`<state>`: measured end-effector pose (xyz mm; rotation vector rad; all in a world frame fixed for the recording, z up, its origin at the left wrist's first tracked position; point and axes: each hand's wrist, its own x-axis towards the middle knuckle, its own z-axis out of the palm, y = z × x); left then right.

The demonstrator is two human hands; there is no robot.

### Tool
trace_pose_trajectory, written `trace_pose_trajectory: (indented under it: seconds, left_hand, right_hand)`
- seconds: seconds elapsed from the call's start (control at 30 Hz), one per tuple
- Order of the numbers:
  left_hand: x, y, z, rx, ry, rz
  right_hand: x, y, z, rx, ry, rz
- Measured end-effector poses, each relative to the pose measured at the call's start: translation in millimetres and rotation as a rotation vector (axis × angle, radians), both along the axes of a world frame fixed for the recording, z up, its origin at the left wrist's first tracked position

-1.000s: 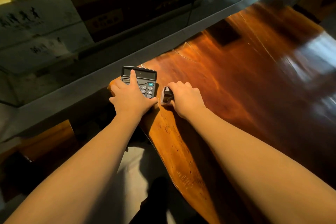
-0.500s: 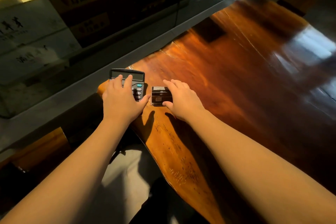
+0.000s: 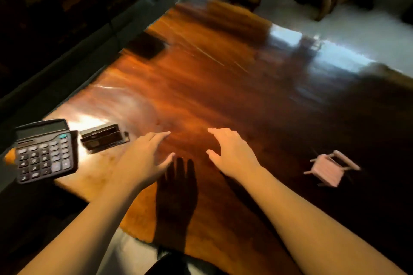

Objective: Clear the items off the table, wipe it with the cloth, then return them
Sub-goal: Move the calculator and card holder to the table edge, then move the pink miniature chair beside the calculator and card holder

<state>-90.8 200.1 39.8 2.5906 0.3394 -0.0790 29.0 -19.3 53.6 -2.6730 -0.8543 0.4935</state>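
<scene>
A dark calculator (image 3: 44, 150) lies at the left corner of the glossy wooden table (image 3: 223, 87). Just right of it sits a small dark box (image 3: 102, 138). My left hand (image 3: 145, 158) hovers open above the table, right of the box and apart from it. My right hand (image 3: 232, 152) is open too, fingers spread, over the table's middle. A small pink miniature chair (image 3: 328, 169) lies tipped on the dark right part of the table, well right of my right hand. No cloth shows.
A grey ledge (image 3: 111, 35) with dark glass behind it runs along the table's far left side. A dark flat patch (image 3: 146, 46) sits on the table near that ledge. Pale floor (image 3: 357, 33) and dark furniture lie beyond the far edge.
Both hands have let go of the calculator and the box and moved right, over the table's middle. The view has swung right, bringing the pink chair into sight.
</scene>
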Motion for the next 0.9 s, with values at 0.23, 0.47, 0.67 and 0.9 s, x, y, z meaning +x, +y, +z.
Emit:
trace_pose_trajectory:
  seconds: [0.23,0.47,0.67,0.9]
  left_hand:
    - [56.0,-111.5,4.5,-0.06,-0.012,-0.164]
    - [94.0,-210.0,3.6,-0.101,0.028,-0.306]
    - [107.5,-258.4,-9.8,-0.085,0.082,-0.354]
    - [114.2,-271.6,-18.5,-0.058,0.114,-0.354]
  right_hand:
    - [19.5,-143.8,1.0,-0.081,-0.077,-0.237]
    - [20.4,-244.0,-4.5,-0.307,-0.308,-0.3]
    - [25.0,-293.9,-25.0,-0.42,-0.254,-0.391]
    - [32.3,-304.9,-35.4,-0.37,-0.227,-0.4]
